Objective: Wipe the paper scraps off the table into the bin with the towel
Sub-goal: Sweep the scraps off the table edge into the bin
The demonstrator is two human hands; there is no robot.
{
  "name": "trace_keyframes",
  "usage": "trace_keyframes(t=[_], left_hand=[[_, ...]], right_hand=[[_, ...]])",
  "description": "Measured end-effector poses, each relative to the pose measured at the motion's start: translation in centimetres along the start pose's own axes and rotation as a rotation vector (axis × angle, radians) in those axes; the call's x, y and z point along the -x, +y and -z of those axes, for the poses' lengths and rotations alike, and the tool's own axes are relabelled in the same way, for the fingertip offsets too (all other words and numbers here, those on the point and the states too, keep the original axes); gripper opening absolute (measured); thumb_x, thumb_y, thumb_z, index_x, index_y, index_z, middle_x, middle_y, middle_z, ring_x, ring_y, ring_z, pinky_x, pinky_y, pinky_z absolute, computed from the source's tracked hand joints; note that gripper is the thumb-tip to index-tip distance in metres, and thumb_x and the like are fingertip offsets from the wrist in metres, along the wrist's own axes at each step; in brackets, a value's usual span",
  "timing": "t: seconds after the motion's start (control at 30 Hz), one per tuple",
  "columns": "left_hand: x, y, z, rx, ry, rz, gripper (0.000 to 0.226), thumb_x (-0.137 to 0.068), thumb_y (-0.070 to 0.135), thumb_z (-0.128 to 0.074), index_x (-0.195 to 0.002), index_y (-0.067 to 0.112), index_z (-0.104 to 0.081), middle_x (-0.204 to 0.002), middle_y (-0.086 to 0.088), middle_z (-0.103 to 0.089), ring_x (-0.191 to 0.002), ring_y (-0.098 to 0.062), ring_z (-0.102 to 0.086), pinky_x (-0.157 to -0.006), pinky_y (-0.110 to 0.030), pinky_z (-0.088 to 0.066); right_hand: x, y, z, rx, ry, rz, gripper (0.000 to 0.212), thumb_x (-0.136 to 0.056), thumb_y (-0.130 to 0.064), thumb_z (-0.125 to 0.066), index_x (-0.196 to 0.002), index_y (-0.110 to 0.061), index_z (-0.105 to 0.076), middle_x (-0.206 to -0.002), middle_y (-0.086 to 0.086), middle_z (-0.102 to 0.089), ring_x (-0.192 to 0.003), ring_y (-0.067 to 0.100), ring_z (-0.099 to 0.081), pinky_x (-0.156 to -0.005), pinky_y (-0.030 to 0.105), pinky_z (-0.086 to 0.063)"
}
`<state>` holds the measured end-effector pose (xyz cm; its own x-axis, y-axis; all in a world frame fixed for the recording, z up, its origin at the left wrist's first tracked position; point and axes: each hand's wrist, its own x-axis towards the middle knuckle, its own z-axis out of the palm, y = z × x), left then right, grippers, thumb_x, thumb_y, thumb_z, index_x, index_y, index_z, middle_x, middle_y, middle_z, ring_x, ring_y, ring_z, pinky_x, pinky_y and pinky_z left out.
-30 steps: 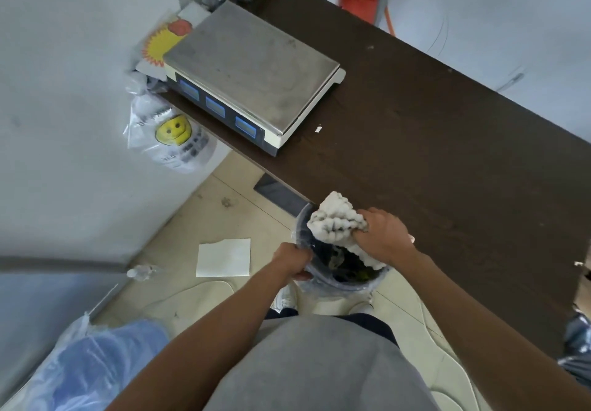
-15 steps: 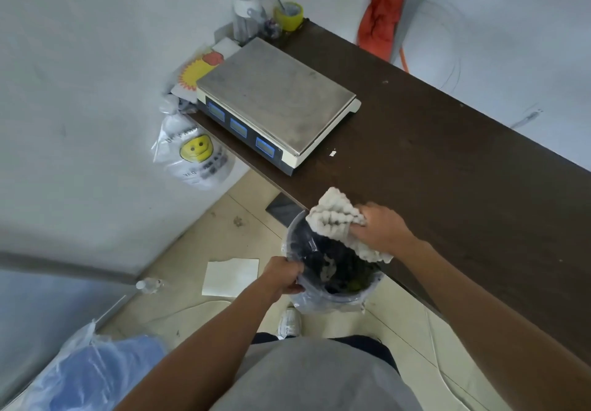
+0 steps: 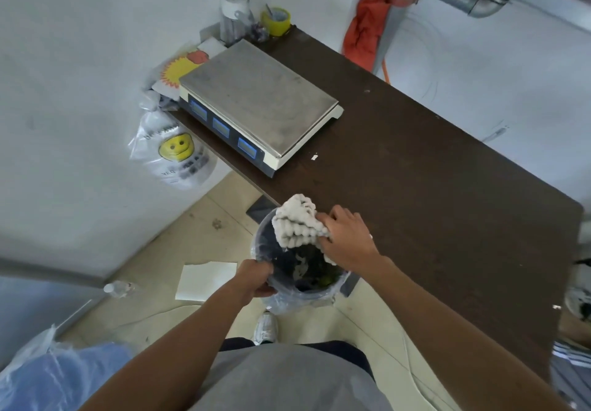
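Head view. Towel (image 3: 297,225), white and nubbly, bunched at the edge of the table (image 3: 415,202) nearest the person, hanging over the mouth of the bin (image 3: 339,280). Right hand (image 3: 347,239) grips the towel, fingers curled into the cloth. Left hand (image 3: 256,279) holds the bin's near-left rim, fingers wrapped round the lip. Bin up against that tabletop edge, dark litter inside. One white paper scrap (image 3: 314,157) lies on the tabletop just beside the scale (image 3: 259,103), well apart from the towel.
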<state>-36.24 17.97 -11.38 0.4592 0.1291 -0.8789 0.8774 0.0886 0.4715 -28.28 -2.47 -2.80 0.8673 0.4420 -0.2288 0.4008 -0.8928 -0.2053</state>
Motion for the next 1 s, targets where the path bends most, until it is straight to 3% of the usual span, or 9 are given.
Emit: trace_keyframes(t=[0.17,0.27,0.4,0.5,0.6,0.8,1.0], left_hand=[[0.8,-0.5,-1.1,-0.030,0.009,0.000,0.026,-0.090,0.007,-0.056,-0.113,-0.001,-0.064,-0.099,-0.023,-0.073,-0.078,-0.030,-0.076,-0.059,-0.031,-0.062],[1.0,-0.7,-1.3,-0.053,-0.006,-0.010,0.024,-0.094,0.008,-0.055,-0.114,0.000,-0.063,-0.099,-0.021,-0.074,-0.079,-0.030,-0.076,-0.061,-0.031,-0.063],[1.4,-0.7,-1.5,-0.067,-0.006,-0.014,0.024,-0.095,0.010,-0.055,-0.115,0.000,-0.064,-0.098,-0.020,-0.075,-0.078,-0.029,-0.077,-0.066,-0.034,-0.065],[1.6,-1.1,-1.5,-0.049,-0.021,-0.006,0.024,-0.095,0.011,-0.055,-0.116,0.001,-0.062,-0.095,-0.021,-0.073,-0.071,-0.027,-0.073,-0.065,-0.033,-0.065],[2.1,-1.5,-1.1,-0.044,-0.028,-0.007,0.022,-0.095,0.011,-0.056,-0.114,0.004,-0.062,-0.105,-0.023,-0.074,-0.080,-0.029,-0.077,-0.066,-0.032,-0.065],[2.4,-2.3,-0.2,-0.019,-0.014,-0.006,0.014,-0.095,0.009,-0.055,-0.107,0.006,-0.061,-0.106,-0.020,-0.072,-0.086,-0.030,-0.077,-0.074,-0.037,-0.065],[3.2,-2.6,0.6,-0.029,0.001,-0.029,0.013,-0.095,0.006,-0.052,-0.105,0.007,-0.061,-0.109,-0.020,-0.070,-0.085,-0.029,-0.076,-0.074,-0.035,-0.065]], right_hand=[[2.2,1.5,-0.9,0.074,-0.035,-0.079,0.049,-0.089,-0.042,-0.056,-0.136,-0.027,-0.051,-0.114,0.004,-0.052,-0.107,0.028,-0.053,-0.094,0.043,-0.039],[2.4,1.9,-0.8,0.094,0.075,-0.084,0.047,-0.087,-0.036,-0.060,-0.133,-0.026,-0.055,-0.108,0.004,-0.053,-0.101,0.028,-0.055,-0.091,0.043,-0.040],[2.7,2.3,-0.9,0.041,-0.023,-0.154,0.047,-0.088,-0.036,-0.057,-0.134,-0.025,-0.054,-0.112,0.006,-0.053,-0.106,0.029,-0.054,-0.093,0.042,-0.039],[2.8,2.7,-0.7,-0.042,0.109,-0.199,0.045,-0.085,-0.031,-0.060,-0.128,-0.019,-0.057,-0.107,0.006,-0.057,-0.100,0.029,-0.056,-0.089,0.042,-0.039],[2.8,3.0,-0.7,-0.078,0.187,-0.265,0.038,-0.088,-0.030,-0.059,-0.121,-0.012,-0.056,-0.104,0.007,-0.058,-0.095,0.029,-0.059,-0.086,0.043,-0.042],[2.6,4.6,-0.5,-0.014,0.252,-0.366,0.043,-0.092,-0.032,-0.058,-0.129,-0.011,-0.054,-0.115,0.014,-0.060,-0.104,0.032,-0.058,-0.089,0.046,-0.042],[1.7,5.6,-0.1,0.096,0.064,-0.359,0.056,-0.093,-0.047,-0.057,-0.137,-0.015,-0.044,-0.126,0.015,-0.054,-0.116,0.033,-0.053,-0.093,0.046,-0.042]])
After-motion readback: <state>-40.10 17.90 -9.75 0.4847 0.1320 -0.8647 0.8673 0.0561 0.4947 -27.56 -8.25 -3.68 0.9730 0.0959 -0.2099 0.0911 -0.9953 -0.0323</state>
